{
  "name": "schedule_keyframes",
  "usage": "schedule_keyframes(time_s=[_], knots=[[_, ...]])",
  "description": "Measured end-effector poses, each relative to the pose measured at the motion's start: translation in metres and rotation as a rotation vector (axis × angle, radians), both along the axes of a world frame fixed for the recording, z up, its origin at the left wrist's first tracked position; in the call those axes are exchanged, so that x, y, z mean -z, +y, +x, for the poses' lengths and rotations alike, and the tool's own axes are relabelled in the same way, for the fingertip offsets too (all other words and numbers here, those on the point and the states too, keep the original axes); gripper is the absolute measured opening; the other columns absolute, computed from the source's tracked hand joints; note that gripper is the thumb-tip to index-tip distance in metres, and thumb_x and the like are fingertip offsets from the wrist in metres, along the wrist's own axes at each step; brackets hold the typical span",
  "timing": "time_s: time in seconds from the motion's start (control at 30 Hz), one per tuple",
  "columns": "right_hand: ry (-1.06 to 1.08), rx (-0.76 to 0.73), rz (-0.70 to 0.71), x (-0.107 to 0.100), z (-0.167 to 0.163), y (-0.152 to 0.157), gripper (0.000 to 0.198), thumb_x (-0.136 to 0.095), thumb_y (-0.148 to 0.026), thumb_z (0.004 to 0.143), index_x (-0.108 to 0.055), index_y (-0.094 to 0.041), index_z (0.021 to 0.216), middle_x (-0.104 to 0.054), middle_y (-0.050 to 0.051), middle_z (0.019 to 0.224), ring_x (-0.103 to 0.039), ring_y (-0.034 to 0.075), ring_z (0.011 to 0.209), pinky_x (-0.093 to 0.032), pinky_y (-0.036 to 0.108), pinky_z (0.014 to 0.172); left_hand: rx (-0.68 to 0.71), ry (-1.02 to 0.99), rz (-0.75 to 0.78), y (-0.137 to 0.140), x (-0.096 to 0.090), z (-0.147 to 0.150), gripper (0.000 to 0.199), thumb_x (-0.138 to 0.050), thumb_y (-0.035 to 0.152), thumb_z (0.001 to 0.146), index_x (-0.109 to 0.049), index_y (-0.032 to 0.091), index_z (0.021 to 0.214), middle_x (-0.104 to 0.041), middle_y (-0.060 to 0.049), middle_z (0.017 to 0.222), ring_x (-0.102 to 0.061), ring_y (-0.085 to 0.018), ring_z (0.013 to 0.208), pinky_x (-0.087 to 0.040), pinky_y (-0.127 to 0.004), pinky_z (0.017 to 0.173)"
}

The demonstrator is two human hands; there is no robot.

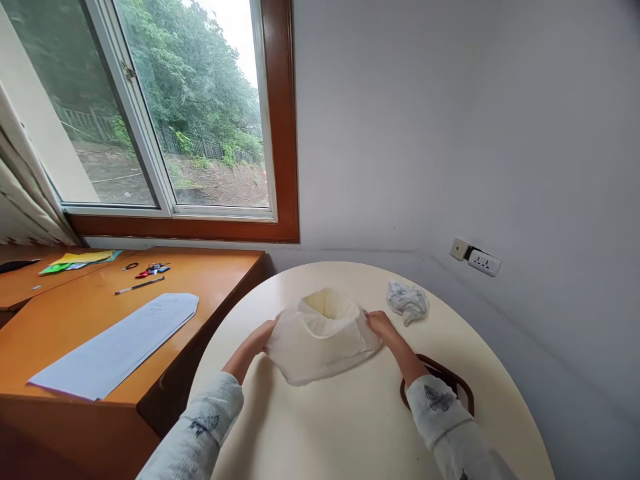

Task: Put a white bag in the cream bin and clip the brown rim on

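Note:
A thin, white, see-through plastic bag [325, 353] spreads out like a skirt around a round opening with a pale yellow inside. Whether a container stands under it is hidden. My left hand [264, 335] is closed on the bag's left edge. At the right edge, my right hand [381, 325] pinches the same bag, with the fingertips partly covered by it. A crumpled, clear plastic bundle [407, 302] lies just beyond my right hand.
All this is on a round cream table [320, 433]. A brown-rimmed object [469, 393] lies partly under my right forearm. To the left, a wooden desk [220, 267] bears paper sheets [125, 343], a pen [140, 285] and small scissors [145, 273]. A wall socket [484, 262] is at right.

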State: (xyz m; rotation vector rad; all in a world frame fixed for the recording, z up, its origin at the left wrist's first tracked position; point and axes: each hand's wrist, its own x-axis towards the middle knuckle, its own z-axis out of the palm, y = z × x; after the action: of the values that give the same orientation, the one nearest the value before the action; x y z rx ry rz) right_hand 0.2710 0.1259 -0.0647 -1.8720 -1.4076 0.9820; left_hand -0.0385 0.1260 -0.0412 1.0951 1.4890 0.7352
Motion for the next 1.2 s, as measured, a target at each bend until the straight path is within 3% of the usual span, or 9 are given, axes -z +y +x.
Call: schedule_keyframes(time_s=[0.2, 0.37, 0.47, 0.53, 0.63, 0.77, 0.9, 1.0, 1.2], knots=[[-0.282, -0.075, -0.041, 0.015, 0.005, -0.010, 0.030, -0.051, -0.031, 0.086, -0.052, -0.016, 0.113, -0.055, 0.007, 0.113, -0.056, 0.019, 0.095, -0.048, 0.039, 0.080, 0.107, 0.420, 0.111, -0.009, 0.011, -0.029, 0.022, -0.067, 0.033, 0.051, -0.049, 0.021, 0.051, -0.049, -0.002, 0.049, -0.058, -0.029, 0.067, -0.041, -0.033, 0.054], [-0.385, -0.039, 0.097, 0.012, 0.011, -0.020, 0.028, -0.051, -0.031, 0.086, -0.053, -0.016, 0.109, -0.057, 0.008, 0.108, -0.056, 0.019, 0.095, -0.045, 0.039, 0.083, 0.151, 0.576, 0.255, -0.013, -0.006, -0.041, 0.047, -0.066, 0.041, 0.052, -0.056, 0.016, 0.090, -0.060, -0.011, 0.091, -0.057, -0.033, 0.089, -0.044, -0.040, 0.074], [-0.375, 0.013, 0.289, -0.002, 0.014, -0.025, 0.028, -0.047, -0.028, 0.084, -0.050, -0.016, 0.109, -0.057, 0.011, 0.105, -0.053, 0.022, 0.102, -0.040, 0.038, 0.089, 0.169, 0.572, 0.434, -0.027, -0.031, -0.035, 0.060, -0.053, 0.050, 0.069, -0.042, 0.018, 0.119, -0.044, -0.015, 0.123, -0.045, -0.029, 0.115, -0.038, -0.039, 0.092], [-0.343, 0.020, 0.430, -0.016, 0.011, -0.029, 0.027, -0.039, -0.024, 0.085, -0.048, -0.016, 0.109, -0.055, 0.011, 0.109, -0.051, 0.021, 0.105, -0.039, 0.035, 0.090, 0.213, 0.544, 0.602, -0.043, -0.053, -0.022, 0.054, -0.048, 0.050, 0.077, -0.036, 0.027, 0.125, -0.036, -0.007, 0.134, -0.033, -0.020, 0.126, -0.030, -0.033, 0.102], [-0.294, -0.023, 0.611, -0.041, -0.004, -0.040, 0.029, -0.029, -0.017, 0.085, -0.051, -0.018, 0.105, -0.054, 0.009, 0.115, -0.049, 0.017, 0.109, -0.037, 0.032, 0.093, 0.432, 0.546, 0.941, -0.069, -0.082, 0.009, 0.046, -0.049, 0.047, 0.081, -0.042, 0.028, 0.122, -0.041, -0.008, 0.131, -0.035, -0.022, 0.124, -0.029, -0.040, 0.103], [-0.260, -0.272, 0.806, -0.074, -0.033, -0.063, 0.035, -0.031, -0.012, 0.082, -0.057, -0.021, 0.104, -0.057, 0.005, 0.116, -0.046, 0.016, 0.113, -0.032, 0.031, 0.097, 0.668, 0.704, 1.089, -0.085, -0.092, 0.047, 0.055, -0.058, 0.052, 0.074, -0.047, 0.021, 0.119, -0.058, -0.008, 0.110, -0.048, -0.024, 0.111, -0.017, -0.049, 0.107], [-0.374, -0.601, 0.601, -0.099, -0.047, -0.078, 0.035, -0.032, -0.010, 0.080, -0.063, -0.020, 0.091, -0.066, 0.004, 0.094, -0.056, 0.017, 0.091, -0.038, 0.030, 0.082, 0.737, 0.866, 1.167, -0.084, -0.078, 0.063, 0.019, -0.052, 0.036, 0.084, -0.060, 0.018, 0.085, -0.062, -0.001, 0.075, -0.057, -0.017, 0.076, -0.028, -0.046, 0.099], [-0.425, -0.653, 0.431, -0.108, -0.047, -0.077, 0.030, -0.037, -0.010, 0.078, -0.065, -0.019, 0.075, -0.066, 0.002, 0.073, -0.055, 0.014, 0.068, -0.038, 0.026, 0.064, 0.789, 0.905, 1.284, -0.087, -0.068, 0.069, 0.020, -0.048, 0.024, 0.086, -0.056, 0.018, 0.069, -0.057, 0.000, 0.064, -0.052, -0.015, 0.065, -0.040, -0.034, 0.080], [-0.386, -0.739, 0.222, -0.099, -0.058, -0.055, 0.019, -0.058, -0.010, 0.068, -0.060, -0.016, 0.051, -0.057, -0.002, 0.048, -0.049, 0.010, 0.048, -0.036, 0.023, 0.050, 0.908, 1.000, 1.464, -0.112, -0.058, 0.087, 0.017, -0.047, 0.014, 0.083, -0.050, 0.018, 0.067, -0.054, -0.002, 0.064, -0.048, -0.017, 0.065, -0.035, -0.030, 0.063]])
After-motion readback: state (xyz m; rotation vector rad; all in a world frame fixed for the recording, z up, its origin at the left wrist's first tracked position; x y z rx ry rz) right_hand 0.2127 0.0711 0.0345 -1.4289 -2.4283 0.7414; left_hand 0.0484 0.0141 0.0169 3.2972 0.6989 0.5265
